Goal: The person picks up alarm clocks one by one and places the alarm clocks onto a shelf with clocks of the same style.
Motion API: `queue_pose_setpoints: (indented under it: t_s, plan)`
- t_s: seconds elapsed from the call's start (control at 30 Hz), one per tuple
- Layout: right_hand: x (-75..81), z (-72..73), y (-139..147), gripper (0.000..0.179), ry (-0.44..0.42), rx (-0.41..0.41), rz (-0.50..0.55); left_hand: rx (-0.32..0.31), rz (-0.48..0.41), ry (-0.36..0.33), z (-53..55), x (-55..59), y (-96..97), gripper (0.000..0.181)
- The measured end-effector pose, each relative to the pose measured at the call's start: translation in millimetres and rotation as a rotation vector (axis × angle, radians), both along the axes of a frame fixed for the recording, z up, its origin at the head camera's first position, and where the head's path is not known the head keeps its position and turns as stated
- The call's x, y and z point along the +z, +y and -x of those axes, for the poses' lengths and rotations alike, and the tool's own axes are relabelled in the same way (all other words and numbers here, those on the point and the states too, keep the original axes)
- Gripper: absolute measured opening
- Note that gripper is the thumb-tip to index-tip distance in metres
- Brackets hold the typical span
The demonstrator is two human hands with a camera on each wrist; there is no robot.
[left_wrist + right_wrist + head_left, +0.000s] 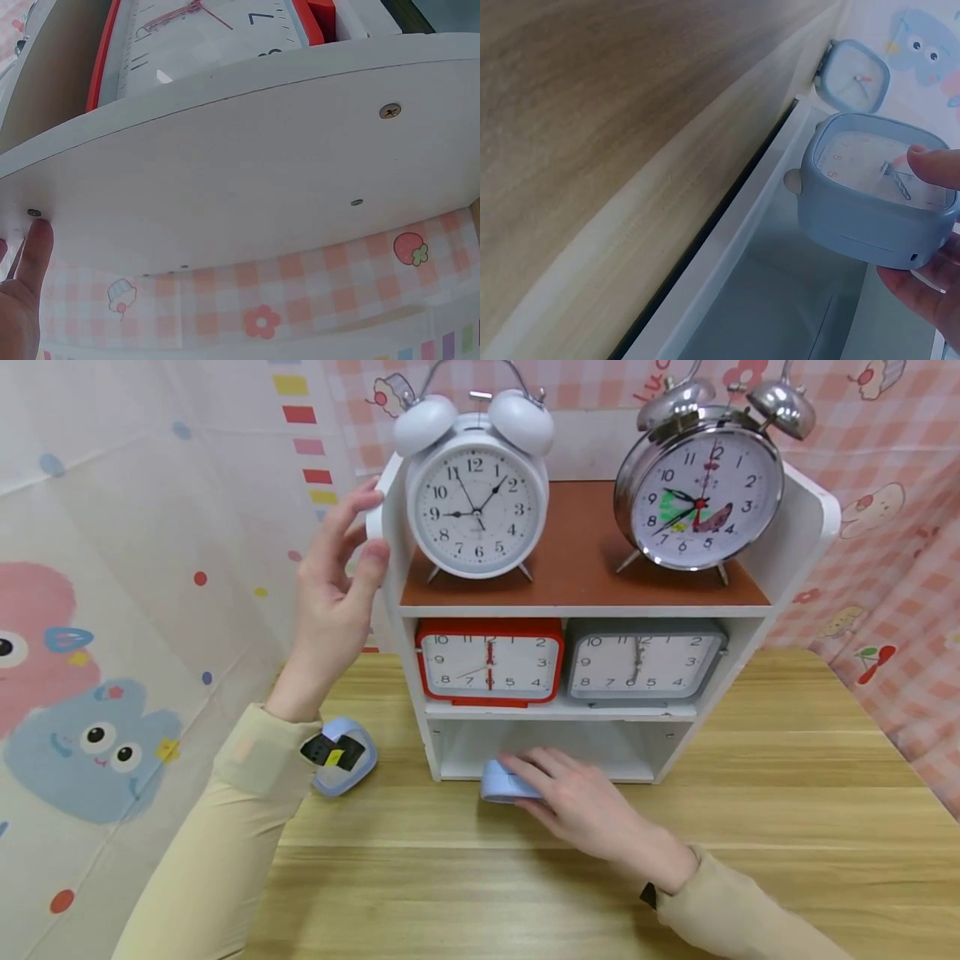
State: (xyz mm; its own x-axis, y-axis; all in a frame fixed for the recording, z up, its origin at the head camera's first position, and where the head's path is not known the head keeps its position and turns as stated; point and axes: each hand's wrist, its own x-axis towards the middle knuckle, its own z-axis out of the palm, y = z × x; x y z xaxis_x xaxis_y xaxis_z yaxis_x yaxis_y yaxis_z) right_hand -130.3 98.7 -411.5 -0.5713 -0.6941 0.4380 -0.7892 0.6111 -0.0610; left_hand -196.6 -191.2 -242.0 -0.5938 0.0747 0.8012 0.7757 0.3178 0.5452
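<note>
My right hand [581, 810] grips a light blue desk clock [497, 783] in front of the white shelf's bottom compartment. In the right wrist view, the thumb lies over the face of this clock [855, 225] and the other fingers support its underside. At the upper left, my left hand [333, 581] is raised beside the side panel [392, 518] of the shelf, its fingers partly bent and nothing held. One finger [34, 259] meets that panel in the left wrist view.
A white twin-bell alarm clock [478, 510] and a silver one [697, 502] stand on the top shelf. Below sit a red clock [487, 664] and a grey clock [637, 668]. Another light blue clock [367, 768] stands on the wooden table [787, 827], near my left cuff.
</note>
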Motion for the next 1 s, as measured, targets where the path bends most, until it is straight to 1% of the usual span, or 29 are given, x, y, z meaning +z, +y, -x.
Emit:
queue_pose_setpoints:
  t_s: [0.13,0.3,0.43,0.63,0.83,1.0]
  plan:
    - [-1.6,1.2,-2.6,0.060,0.002,0.009,0.002,-0.002,-0.004,-0.002,0.0,0.0,0.0,0.041]
    - [-2.9,4.5,-6.7,0.060,0.019,0.022,0.023,0.012,0.004,-0.007,-0.3,-0.3,0.1,0.041]
    - [-2.4,7.8,-11.3,0.058,0.025,0.019,0.031,0.014,0.008,-0.003,0.2,-0.2,0.0,0.041]
    - [-4.2,14.6,-18.4,0.058,0.035,0.009,0.036,0.007,0.004,0.000,0.2,0.1,-0.1,0.041]
    - [-7.2,21.2,-23.4,0.058,0.067,0.021,0.040,0.001,0.004,0.003,0.0,-0.2,-0.4,0.041]
    - [-9.6,24.9,-26.2,0.057,0.070,0.022,0.035,-0.007,-0.004,0.000,0.4,-0.5,-0.6,0.041]
